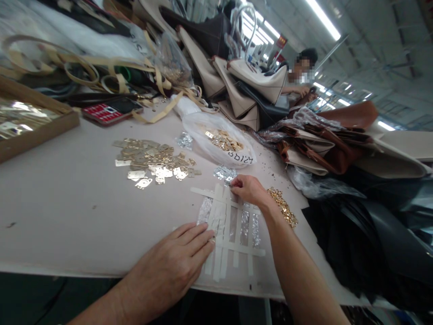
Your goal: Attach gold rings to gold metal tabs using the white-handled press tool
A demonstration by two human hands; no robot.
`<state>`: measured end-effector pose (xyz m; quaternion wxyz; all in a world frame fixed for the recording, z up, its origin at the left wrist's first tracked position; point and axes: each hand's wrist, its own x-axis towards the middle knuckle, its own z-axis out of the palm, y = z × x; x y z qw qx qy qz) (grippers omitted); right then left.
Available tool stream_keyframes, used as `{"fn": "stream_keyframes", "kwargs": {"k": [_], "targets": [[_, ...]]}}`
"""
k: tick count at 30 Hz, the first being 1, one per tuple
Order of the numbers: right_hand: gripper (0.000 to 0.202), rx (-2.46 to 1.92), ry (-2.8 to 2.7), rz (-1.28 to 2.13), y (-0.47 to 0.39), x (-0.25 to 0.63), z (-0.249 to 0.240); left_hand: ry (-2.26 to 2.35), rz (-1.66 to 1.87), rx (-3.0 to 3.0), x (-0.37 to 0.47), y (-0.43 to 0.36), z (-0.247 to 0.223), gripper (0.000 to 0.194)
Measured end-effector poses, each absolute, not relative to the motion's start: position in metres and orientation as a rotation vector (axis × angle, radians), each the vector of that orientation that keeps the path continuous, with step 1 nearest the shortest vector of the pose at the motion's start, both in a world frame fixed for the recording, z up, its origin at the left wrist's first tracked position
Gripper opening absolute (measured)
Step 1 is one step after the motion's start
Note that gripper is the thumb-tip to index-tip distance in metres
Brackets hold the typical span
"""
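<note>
My left hand (181, 255) lies with its fingers stretched out on the near left part of a patch of clear plastic crossed by pale masking tape strips (233, 246). My right hand (249, 189) reaches over the far edge of that patch. Its thumb and fingertips are pinched together beside a small pile of silver metal pieces (223, 172); whatever is between them is too small to make out. Left of it, flat gold metal plates (154, 158) are spread in a heap. Small gold fittings (282, 205) lie in a pile to the right of my right forearm.
An opened plastic bag (203, 135) holds more gold pieces. A cardboard box (64, 126) and a red-patterned phone-like object (108, 113) are at left. Stacked handbags (240, 90), brown leather pieces (355, 122) and black material (368, 243) border the table. Another person (301, 76) is at the back.
</note>
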<state>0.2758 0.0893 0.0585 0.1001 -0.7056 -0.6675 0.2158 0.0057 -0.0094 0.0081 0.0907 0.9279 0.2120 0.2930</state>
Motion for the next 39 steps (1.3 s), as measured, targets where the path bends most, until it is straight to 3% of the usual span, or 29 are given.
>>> {"fn": "stream_keyframes", "kwargs": {"k": [11,19,24,31,39], "targets": [[0.027,-2.06,-1.695,0.721,0.087,0.312,0.051,0.653,0.944,2.741,0.007,-0.012,-0.002,0.034],[0.038,-1.914,-1.935,0.724,0.083,0.29,0.054,0.649,0.964,2.758,0.008,-0.011,0.002,0.038],[0.031,-1.932,-2.09,0.765,0.095,0.285,0.054,0.656,0.957,2.74,0.009,-0.012,-0.003,0.036],[0.038,-1.986,-2.125,0.754,0.1,0.282,0.06,0.642,0.932,2.734,0.008,-0.012,-0.003,0.031],[0.027,-1.979,-1.939,0.85,0.097,0.283,0.06,0.621,0.924,2.761,0.008,-0.011,-0.003,0.029]]}}
